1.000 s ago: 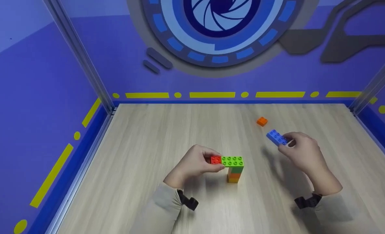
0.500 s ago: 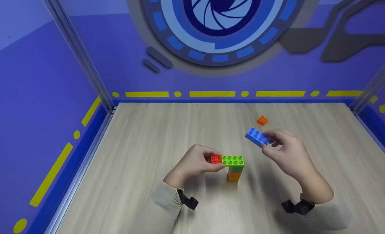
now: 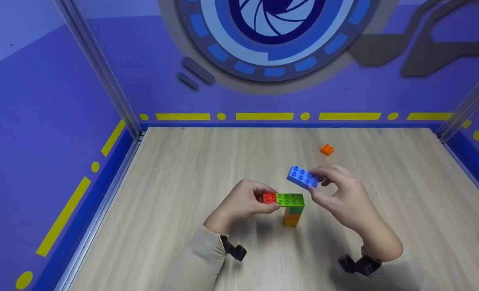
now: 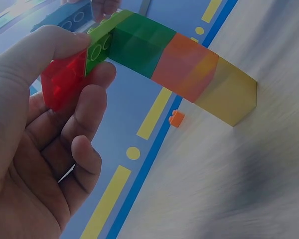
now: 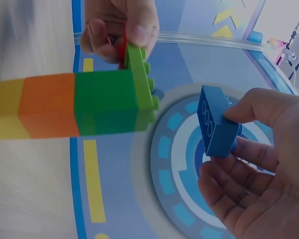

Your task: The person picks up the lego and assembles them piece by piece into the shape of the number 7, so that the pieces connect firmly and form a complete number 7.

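Pinching the blue brick (image 3: pixel 302 177) near the tower (image 3: pixel 293 211)

My left grip (image 3: pixel 242 203) is closed on the red brick (image 3: pixel 269 198) at the overhanging end of the light green brick (image 3: pixel 290 200); I suspect that support stops the lopsided tower tipping. How red joins green, I cannot tell. Under the other end stand a dark green brick (image 5: pixel 107 102), a stacked orange brick (image 5: pixel 50 105) and a yellow brick (image 5: pixel 6 110), upright on the bench (image 3: pixel 183 165). My right grip (image 3: pixel 342 196) is closed only as far as the blue brick allows, holding one end, studs up, apart from the tower, probably so its hollow underside is left uncovered. The loose orange brick (image 3: pixel 327 150) lies farther back. I can read no brand, label or writing.
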`<action>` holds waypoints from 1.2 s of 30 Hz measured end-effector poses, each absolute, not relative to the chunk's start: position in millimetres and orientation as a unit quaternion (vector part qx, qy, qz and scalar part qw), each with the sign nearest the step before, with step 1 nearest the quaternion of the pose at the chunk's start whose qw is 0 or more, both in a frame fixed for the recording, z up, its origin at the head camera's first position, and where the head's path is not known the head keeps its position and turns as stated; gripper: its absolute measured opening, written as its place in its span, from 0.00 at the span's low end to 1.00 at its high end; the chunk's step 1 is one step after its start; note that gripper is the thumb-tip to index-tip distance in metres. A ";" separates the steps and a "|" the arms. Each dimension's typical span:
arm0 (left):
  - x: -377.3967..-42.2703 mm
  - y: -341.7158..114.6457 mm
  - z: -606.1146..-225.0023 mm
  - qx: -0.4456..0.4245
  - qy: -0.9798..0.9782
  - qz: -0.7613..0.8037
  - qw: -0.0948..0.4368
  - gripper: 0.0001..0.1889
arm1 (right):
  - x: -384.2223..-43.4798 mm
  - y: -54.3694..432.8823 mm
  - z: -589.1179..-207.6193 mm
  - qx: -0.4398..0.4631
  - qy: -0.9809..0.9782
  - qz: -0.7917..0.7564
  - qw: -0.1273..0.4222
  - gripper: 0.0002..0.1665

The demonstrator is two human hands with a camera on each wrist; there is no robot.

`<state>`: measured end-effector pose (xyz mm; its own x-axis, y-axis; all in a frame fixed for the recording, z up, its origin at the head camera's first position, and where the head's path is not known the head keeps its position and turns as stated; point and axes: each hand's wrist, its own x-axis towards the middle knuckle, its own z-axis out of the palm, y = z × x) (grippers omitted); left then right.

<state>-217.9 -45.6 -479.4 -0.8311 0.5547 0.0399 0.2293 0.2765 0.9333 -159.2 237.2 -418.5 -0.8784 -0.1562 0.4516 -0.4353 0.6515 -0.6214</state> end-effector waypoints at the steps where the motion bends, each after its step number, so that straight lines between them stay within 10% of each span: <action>1: -217.7 -45.8 -479.2 0.250 0.786 0.546 0.148 0.15 | -158.9 235.9 -419.7 0.171 -0.890 0.382 0.182 0.20; 36: -219.5 -46.4 -482.5 0.289 0.757 0.570 0.139 0.12 | -164.9 212.6 -454.9 0.290 -0.871 0.359 0.168 0.22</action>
<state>-219.5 -46.4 -482.5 -0.7943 0.5957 0.1192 0.2791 0.1836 0.9425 -164.9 212.6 -454.9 -0.7757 -0.3837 0.5011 -0.6254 0.5739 -0.5287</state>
